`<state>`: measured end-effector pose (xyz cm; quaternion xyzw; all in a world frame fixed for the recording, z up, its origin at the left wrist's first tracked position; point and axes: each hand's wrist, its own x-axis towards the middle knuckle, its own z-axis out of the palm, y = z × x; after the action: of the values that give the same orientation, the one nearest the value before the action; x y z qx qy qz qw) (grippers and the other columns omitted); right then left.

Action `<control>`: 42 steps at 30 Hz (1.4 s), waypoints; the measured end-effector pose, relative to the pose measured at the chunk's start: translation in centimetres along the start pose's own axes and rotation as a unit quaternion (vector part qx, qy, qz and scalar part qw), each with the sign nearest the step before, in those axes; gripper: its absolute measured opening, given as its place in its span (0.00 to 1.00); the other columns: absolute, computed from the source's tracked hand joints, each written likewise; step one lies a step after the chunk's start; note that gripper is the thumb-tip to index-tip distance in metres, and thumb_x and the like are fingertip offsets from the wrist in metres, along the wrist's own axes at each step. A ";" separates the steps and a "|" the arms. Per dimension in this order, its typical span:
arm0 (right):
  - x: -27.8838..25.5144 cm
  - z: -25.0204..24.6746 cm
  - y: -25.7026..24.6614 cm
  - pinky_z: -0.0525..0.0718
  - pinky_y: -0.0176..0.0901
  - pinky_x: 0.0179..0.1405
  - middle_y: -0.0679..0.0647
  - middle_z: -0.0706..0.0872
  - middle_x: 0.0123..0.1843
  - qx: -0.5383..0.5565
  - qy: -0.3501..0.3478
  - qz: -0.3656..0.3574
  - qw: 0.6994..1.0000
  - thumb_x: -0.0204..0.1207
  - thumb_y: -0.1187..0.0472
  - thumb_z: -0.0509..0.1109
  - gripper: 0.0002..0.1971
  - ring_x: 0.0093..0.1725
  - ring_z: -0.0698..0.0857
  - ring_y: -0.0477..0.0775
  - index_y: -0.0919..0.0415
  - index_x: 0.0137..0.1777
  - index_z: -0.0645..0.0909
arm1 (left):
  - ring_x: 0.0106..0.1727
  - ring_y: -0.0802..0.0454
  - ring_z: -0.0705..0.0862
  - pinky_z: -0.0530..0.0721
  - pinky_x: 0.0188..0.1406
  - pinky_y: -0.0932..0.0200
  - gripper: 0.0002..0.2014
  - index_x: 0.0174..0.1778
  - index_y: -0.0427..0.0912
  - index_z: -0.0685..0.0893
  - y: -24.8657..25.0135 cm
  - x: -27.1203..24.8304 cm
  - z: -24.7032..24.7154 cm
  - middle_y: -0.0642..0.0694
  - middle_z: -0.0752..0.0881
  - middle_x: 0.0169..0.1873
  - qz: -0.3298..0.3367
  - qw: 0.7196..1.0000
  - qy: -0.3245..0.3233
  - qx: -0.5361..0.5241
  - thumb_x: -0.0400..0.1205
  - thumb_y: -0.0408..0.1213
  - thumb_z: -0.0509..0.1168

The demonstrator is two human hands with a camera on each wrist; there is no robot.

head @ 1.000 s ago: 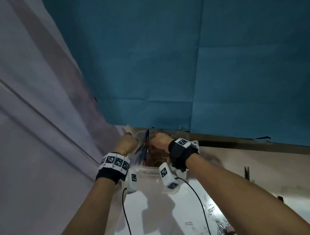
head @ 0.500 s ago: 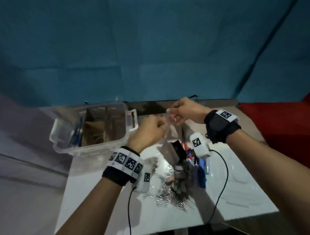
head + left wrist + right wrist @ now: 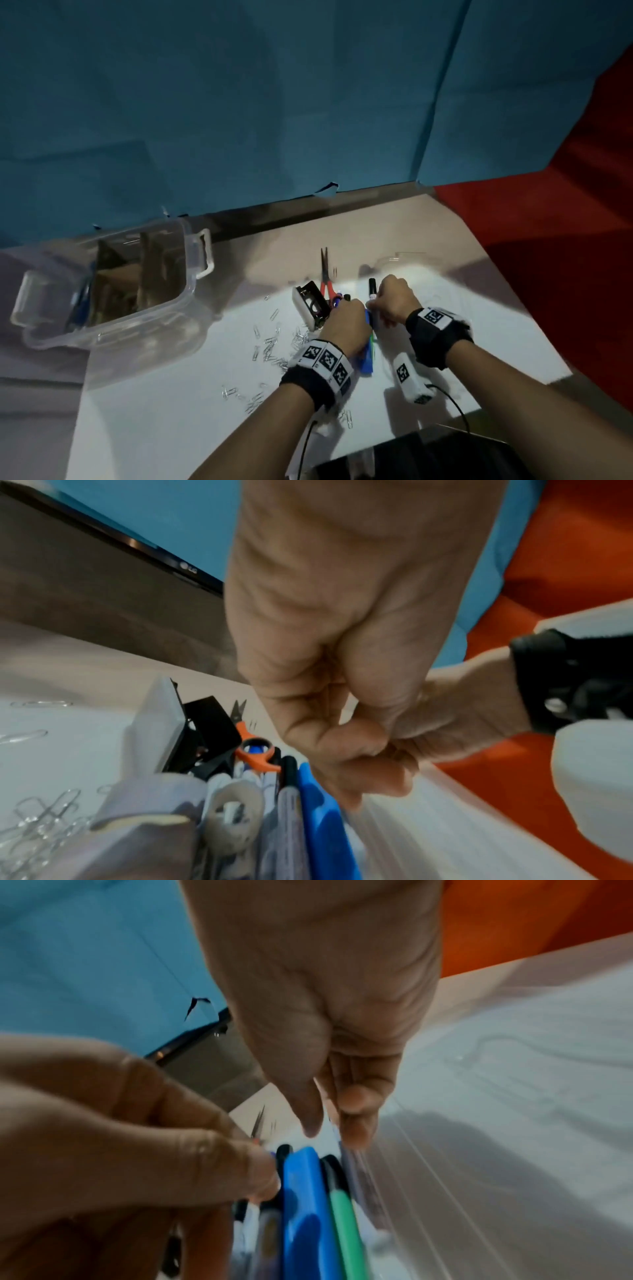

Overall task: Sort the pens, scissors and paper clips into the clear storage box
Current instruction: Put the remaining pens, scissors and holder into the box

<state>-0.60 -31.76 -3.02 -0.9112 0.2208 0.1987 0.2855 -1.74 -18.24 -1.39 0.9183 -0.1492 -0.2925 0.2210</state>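
The clear storage box (image 3: 191, 274) stands at the left with cardboard dividers and blue pens (image 3: 80, 301) inside. To its right lies a pile: red-handled scissors (image 3: 327, 274), a blue flat piece (image 3: 367, 359), a black-capped marker (image 3: 372, 286) and several pens (image 3: 287, 804). Paper clips (image 3: 270, 342) are scattered to the left of the pile. My left hand (image 3: 346, 318) sits on the pile with curled fingers pinching at pen ends (image 3: 274, 1156). My right hand (image 3: 394, 301), just to its right, pinches a grey clear pen (image 3: 354, 1167) beside a green pen (image 3: 346, 1218).
A white and black device (image 3: 310, 305) leans against the pile's left side. A tape roll (image 3: 232, 810) lies among the pens. The white sheet (image 3: 171, 411) covers the table; a dark case (image 3: 428, 455) sits at the near edge. A clear lid (image 3: 407, 258) lies behind my right hand.
Both hands have left the storage box, swung right and come down onto the pile of pens. The head view has turned with them from the box to the pile.
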 end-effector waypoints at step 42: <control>-1.7 1.2 2.2 0.70 0.40 0.25 0.57 0.81 0.43 0.114 0.001 0.036 0.993 0.71 0.54 0.76 0.14 0.39 0.80 0.57 0.62 0.44 0.76 | 0.38 0.48 0.83 0.86 0.37 0.50 0.15 0.47 0.42 0.78 -2.5 -2.7 4.7 0.45 0.82 0.43 -0.087 0.993 0.057 -0.053 0.82 0.52 0.68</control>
<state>-3.43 -32.18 -4.08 -0.8642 0.2752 0.1814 0.3801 -6.30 -16.50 -4.83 0.9301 -0.0399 -0.2655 0.2507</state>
